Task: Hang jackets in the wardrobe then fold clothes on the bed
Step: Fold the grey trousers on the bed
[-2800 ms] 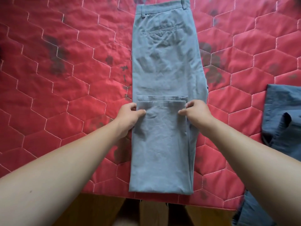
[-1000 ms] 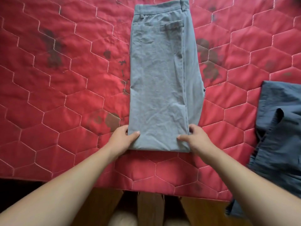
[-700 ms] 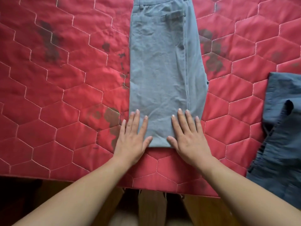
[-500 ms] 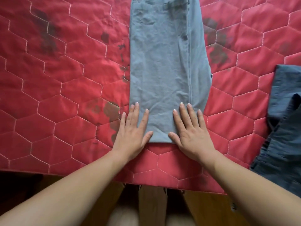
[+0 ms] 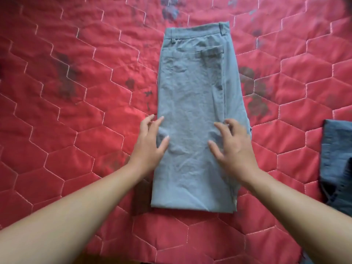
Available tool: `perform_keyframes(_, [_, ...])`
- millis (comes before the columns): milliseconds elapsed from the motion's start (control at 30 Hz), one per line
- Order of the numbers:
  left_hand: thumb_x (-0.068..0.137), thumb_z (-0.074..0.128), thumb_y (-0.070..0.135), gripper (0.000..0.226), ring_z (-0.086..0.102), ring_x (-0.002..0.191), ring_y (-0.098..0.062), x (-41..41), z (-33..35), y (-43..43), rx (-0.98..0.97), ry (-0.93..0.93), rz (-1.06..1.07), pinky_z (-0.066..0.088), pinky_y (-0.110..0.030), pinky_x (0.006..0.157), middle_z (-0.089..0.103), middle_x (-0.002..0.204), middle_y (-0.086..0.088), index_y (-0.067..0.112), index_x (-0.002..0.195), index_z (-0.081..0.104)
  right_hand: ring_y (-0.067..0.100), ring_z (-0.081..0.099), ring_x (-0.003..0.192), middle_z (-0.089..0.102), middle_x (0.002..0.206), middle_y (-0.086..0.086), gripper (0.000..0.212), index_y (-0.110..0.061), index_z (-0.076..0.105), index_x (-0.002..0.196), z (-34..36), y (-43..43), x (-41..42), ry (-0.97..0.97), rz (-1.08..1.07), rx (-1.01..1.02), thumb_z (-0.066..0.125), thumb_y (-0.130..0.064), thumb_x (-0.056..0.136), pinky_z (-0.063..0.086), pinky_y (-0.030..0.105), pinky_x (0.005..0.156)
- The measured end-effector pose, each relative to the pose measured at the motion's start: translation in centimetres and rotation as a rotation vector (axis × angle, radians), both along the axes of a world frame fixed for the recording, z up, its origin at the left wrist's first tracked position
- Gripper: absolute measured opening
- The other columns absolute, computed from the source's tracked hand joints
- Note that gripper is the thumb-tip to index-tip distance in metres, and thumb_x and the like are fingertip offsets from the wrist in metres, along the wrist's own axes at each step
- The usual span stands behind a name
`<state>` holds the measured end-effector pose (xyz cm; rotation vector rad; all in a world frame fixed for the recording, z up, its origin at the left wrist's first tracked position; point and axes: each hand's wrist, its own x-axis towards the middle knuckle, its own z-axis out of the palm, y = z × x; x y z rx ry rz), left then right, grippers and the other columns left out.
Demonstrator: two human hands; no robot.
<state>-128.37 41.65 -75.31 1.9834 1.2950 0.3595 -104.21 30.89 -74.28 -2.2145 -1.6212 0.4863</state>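
Observation:
Grey-blue trousers (image 5: 194, 96) lie folded on the red quilted bed cover (image 5: 76, 111), waistband at the far end and a fold at the near end. My left hand (image 5: 150, 141) is at the trousers' left edge with spread fingers, its thumb over the cloth. My right hand (image 5: 232, 145) is over the trousers' right side, fingers spread and slightly bent, blurred by motion. Neither hand grips anything.
A dark blue garment (image 5: 337, 164) lies crumpled at the right edge of the bed. The red cover has dark stains left and right of the trousers. The bed's near edge runs along the bottom of the view.
The trouser legs were folded up to the waistband. Both hands pressed flat on the near fold, then moved up to the middle of the trousers with fingers spread.

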Motion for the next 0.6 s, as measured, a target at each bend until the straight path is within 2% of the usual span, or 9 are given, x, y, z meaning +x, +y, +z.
perform_keyframes(133, [0.085, 0.060, 0.040, 0.066, 0.056, 0.122, -0.020, 5.6, 0.2, 9.5, -0.177, -0.130, 0.237, 0.044, -0.042, 0.110, 0.049, 0.131, -0.004, 0.017, 0.145, 0.046, 0.033, 0.053, 0.120, 0.056, 0.130, 0.017, 0.063, -0.013, 0.044, 0.146, 1.5, 10.2, 3.3, 0.244, -0.178, -0.099, 0.067, -0.020, 0.089, 0.038, 0.036, 0.101])
perform_keyframes(267, [0.087, 0.065, 0.037, 0.063, 0.061, 0.108, -0.017, 9.4, 0.0, 15.9, -0.240, -0.178, 0.402, 0.049, -0.040, 0.103, 0.058, 0.124, -0.006, 0.017, 0.144, 0.046, 0.026, 0.058, 0.108, 0.056, 0.123, 0.012, 0.073, -0.021, 0.037, 0.148, 1.7, 16.5, 5.7, 0.392, -0.447, -0.062, 0.070, -0.027, 0.083, 0.048, 0.035, 0.097])
perform_keyframes(300, [0.088, 0.067, 0.032, 0.062, 0.062, 0.104, -0.015, 10.0, 0.0, 16.9, -0.243, -0.210, 0.426, 0.050, -0.038, 0.102, 0.061, 0.120, -0.004, 0.015, 0.144, 0.047, 0.022, 0.061, 0.099, 0.057, 0.116, 0.008, 0.073, -0.020, 0.038, 0.147, 1.5, 17.6, 6.1, 0.473, -0.507, -0.036, 0.073, -0.027, 0.083, 0.054, 0.032, 0.091])
perform_keyframes(333, [0.088, 0.069, 0.027, 0.061, 0.063, 0.099, -0.012, 10.4, -0.1, 17.8, -0.230, -0.234, 0.437, 0.051, -0.036, 0.100, 0.062, 0.116, -0.003, 0.012, 0.143, 0.048, 0.017, 0.061, 0.084, 0.057, 0.105, 0.004, 0.069, -0.018, 0.041, 0.144, 1.4, 18.5, 6.4, 0.566, -0.555, -0.007, 0.074, -0.024, 0.084, 0.057, 0.023, 0.078])
perform_keyframes(367, [0.086, 0.070, 0.025, 0.059, 0.063, 0.094, -0.010, 10.6, -0.1, 18.5, -0.206, -0.242, 0.437, 0.052, -0.034, 0.098, 0.063, 0.113, -0.002, 0.011, 0.140, 0.052, 0.011, 0.057, 0.071, 0.056, 0.094, 0.000, 0.063, -0.016, 0.044, 0.141, 1.3, 19.3, 6.7, 0.645, -0.591, -0.001, 0.075, -0.021, 0.086, 0.052, 0.013, 0.061])
perform_keyframes(400, [0.082, 0.070, 0.025, 0.056, 0.063, 0.092, -0.009, 10.7, -0.1, 19.1, -0.171, -0.242, 0.424, 0.053, -0.033, 0.097, 0.063, 0.112, -0.002, 0.012, 0.135, 0.056, 0.008, 0.053, 0.063, 0.055, 0.087, -0.002, 0.056, -0.014, 0.048, 0.135, 1.2, 19.9, 7.1, 0.693, -0.606, -0.001, 0.076, -0.018, 0.087, 0.045, 0.011, 0.048])
perform_keyframes(467, [0.077, 0.070, 0.027, 0.051, 0.063, 0.096, -0.012, 10.7, 0.1, 19.9, -0.065, -0.172, 0.339, 0.052, -0.034, 0.098, 0.061, 0.116, -0.003, 0.014, 0.126, 0.064, 0.009, 0.055, 0.061, 0.062, 0.085, -0.001, 0.040, -0.013, 0.059, 0.118, 1.1, 20.6, 7.8, 0.745, -0.605, -0.030, 0.080, -0.019, 0.084, 0.044, 0.017, 0.047])
perform_keyframes(567, [0.081, 0.072, 0.023, 0.052, 0.058, 0.105, -0.017, 10.9, 0.6, 20.6, 0.098, -0.057, 0.166, 0.045, -0.029, 0.101, 0.057, 0.118, -0.006, 0.014, 0.131, 0.063, 0.026, 0.067, 0.072, 0.075, 0.091, 0.012, 0.033, -0.015, 0.067, 0.094, 1.0, 20.8, 8.6, 0.848, -0.589, -0.106, 0.087, -0.023, 0.070, 0.054, 0.043, 0.063])
perform_keyframes(600, [0.081, 0.074, 0.023, 0.054, 0.056, 0.105, -0.015, 11.0, 0.8, 20.9, 0.082, -0.041, 0.150, 0.044, -0.027, 0.101, 0.057, 0.119, -0.005, 0.014, 0.133, 0.061, 0.028, 0.067, 0.074, 0.075, 0.093, 0.014, 0.031, -0.016, 0.067, 0.091, 1.0, 20.9, 8.8, 0.877, -0.588, -0.127, 0.086, -0.023, 0.068, 0.053, 0.046, 0.064])
